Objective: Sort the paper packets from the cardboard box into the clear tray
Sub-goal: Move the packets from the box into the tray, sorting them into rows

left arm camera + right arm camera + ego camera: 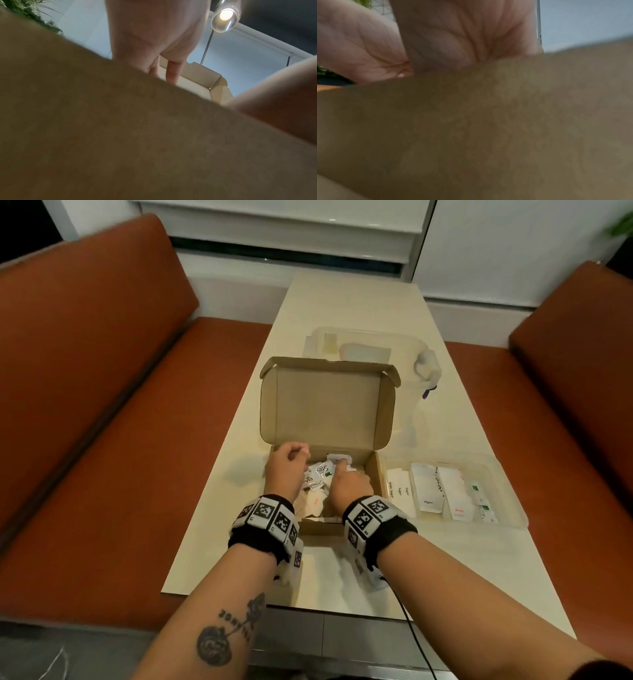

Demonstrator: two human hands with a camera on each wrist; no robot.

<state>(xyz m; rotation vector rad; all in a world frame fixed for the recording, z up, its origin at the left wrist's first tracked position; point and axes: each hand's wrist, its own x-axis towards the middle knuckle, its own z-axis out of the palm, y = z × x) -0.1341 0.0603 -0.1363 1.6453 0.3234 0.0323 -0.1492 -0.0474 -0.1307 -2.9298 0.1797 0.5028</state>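
Two bare hands are digging through an open brown cardboard box point(329, 405) for loose white paper packets point(317, 477).

Nearest, on the pale surface point(342, 313), the right hand point(347, 482) is reaching into the pile, its fingers hidden, so its hold cannot be told; the left hand point(286, 462) is hovering, loosely curled and apparently empty. Right of the box, the clear plastic tray point(507, 508) is holding sorted packets. Several thin packets may lift together and land in the wrong row.

Blurred box point(120, 135) wall fills both wrist views. The right hand point(347, 482) covers its own fingertips among the packets point(317, 477); tray point(513, 520) packet print is mostly unreadable.
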